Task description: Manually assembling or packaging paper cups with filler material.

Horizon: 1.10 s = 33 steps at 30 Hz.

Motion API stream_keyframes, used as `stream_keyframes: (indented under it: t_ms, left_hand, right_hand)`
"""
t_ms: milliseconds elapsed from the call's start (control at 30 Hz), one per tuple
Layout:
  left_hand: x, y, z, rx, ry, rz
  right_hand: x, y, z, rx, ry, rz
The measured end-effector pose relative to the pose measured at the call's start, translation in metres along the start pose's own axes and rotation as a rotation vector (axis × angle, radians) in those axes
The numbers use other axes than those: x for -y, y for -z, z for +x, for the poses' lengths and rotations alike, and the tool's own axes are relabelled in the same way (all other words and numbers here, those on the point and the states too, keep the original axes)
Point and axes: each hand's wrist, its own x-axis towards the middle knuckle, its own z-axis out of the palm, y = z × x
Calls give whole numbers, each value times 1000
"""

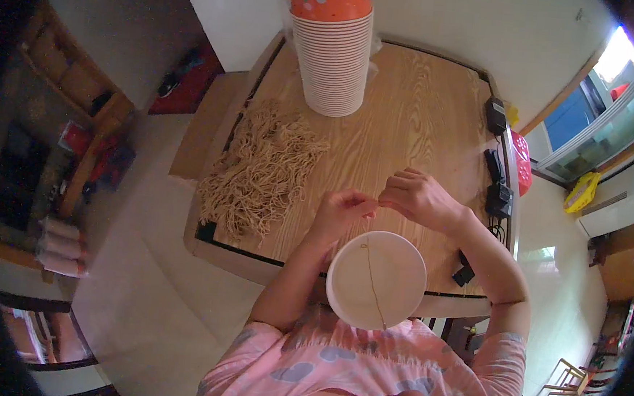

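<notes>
My left hand (pixel 341 215) and my right hand (pixel 424 201) meet fingertip to fingertip above the table, just beyond a white paper bucket (pixel 346 290). Both are closed in a pinch; whatever is between the fingers is too small to make out. The bucket stands at the near table edge against my body, its mouth facing up. Across its opening runs a thin beige cord (pixel 372 280), with a small loop at its far end. A tangled pile of beige cords (pixel 264 176) lies to the left of my hands.
A tall stack of nested paper buckets (pixel 334 57), white with an orange top, rises at the back of the wooden table (pixel 417 95). Black power adapters (pixel 500 200) and cables line the right edge. A red plastic stool (pixel 521 163) stands beyond that edge.
</notes>
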Motion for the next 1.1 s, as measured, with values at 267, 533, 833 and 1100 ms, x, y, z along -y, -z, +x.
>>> stream_keyframes:
  t_ms: [267,533,833,1100]
  left_hand:
    - [-6,-5,-1,-22,15,15]
    - [-2,-4,-11,-249,-98,166]
    - [-33,-5,-47,-128,-386,664]
    - [-52,-24,-70,-208,-621,1171]
  right_hand:
    - [-3,-13,-5,-34,-158,251]
    - [-3,-24,-2,-63,-402,504]
    - [-29,-125,-42,422,-586,584]
    - [-28,-119,-41,325,-505,539]
